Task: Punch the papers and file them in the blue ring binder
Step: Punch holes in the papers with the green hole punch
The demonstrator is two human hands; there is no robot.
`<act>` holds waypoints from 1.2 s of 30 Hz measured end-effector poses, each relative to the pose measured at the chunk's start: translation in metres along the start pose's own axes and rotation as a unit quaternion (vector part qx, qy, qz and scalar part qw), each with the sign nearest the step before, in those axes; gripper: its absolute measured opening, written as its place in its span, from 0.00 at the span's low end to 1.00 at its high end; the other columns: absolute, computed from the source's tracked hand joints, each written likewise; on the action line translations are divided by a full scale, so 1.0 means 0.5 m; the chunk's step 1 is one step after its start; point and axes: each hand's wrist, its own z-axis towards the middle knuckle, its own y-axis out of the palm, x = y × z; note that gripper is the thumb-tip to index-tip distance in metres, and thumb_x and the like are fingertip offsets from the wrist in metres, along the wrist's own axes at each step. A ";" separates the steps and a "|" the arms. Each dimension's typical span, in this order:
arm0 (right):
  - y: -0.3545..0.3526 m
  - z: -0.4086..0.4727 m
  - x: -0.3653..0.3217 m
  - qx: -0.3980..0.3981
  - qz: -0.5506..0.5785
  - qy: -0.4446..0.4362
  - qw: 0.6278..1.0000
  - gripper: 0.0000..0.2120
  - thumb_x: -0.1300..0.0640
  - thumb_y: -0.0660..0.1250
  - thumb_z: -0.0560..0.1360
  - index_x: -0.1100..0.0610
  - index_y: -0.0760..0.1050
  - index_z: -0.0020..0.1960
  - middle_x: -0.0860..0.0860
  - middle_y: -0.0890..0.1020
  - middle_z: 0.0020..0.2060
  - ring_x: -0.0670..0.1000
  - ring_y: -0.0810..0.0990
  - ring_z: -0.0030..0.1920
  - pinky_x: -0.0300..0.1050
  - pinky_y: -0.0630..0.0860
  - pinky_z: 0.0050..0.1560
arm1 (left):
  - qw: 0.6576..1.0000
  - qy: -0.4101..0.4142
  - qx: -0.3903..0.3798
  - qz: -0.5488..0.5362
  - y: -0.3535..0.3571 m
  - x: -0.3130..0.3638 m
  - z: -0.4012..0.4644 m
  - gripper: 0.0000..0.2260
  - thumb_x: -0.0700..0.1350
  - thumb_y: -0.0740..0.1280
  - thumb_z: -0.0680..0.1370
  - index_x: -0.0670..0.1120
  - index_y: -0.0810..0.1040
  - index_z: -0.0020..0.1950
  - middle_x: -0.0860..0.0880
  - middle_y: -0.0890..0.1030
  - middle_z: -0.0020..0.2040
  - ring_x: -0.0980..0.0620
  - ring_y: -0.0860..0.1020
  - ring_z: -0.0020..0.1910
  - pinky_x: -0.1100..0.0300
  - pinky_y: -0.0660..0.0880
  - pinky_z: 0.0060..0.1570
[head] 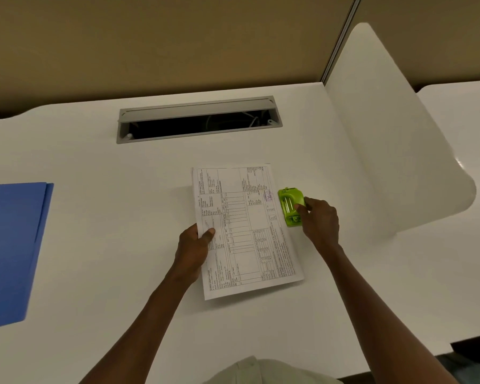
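The left hand (pixel 196 245) pinches the papers (pixel 247 231) at centre frame to steady them while the right hand (pixel 317 220) grips the green punch (pixel 290 206) against their right edge, and the blue ring binder (pixel 11 245) lies closed at far left.

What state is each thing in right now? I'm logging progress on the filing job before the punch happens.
papers: flat on the desk, printed side up, right edge at the punch.
hole punch: green, on the desk beside the papers, lever not visibly pressed.
blue ring binder: closed, lying flat at the left.
left hand: gripping the papers' left edge.
right hand: holding the hole punch.
cable hatch: open.
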 end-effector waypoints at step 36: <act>-0.009 0.031 -0.013 -0.025 0.002 0.065 0.998 0.18 0.48 0.66 0.75 0.57 0.75 0.32 0.50 0.72 0.25 0.54 0.74 0.32 0.41 0.64 0.34 | 0.999 -0.015 -0.029 0.001 0.056 0.007 0.025 0.11 0.46 0.64 0.80 0.50 0.77 0.62 0.49 0.84 0.55 0.48 0.84 0.47 0.47 0.81 0.49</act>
